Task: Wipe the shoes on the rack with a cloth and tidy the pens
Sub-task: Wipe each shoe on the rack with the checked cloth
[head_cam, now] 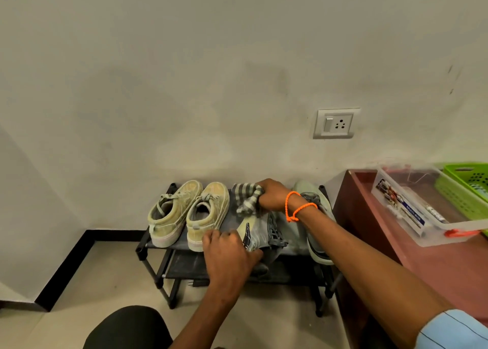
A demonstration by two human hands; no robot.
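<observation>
Wiping under way: right hand (273,195) clutches the cloth (248,196) over the grey shoe (264,232) steadied by the left hand (227,251) at the rack (148,245) front edge; pens untidied.

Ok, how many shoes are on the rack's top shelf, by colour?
Tan: 2, one beside the other, at the left
Grey: 2, one under the hands, one at the right
Total: 4

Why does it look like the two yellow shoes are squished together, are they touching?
Touching. The head view shows the left yellow shoe pressed side by side against the right yellow shoe, no gap between them.
</observation>
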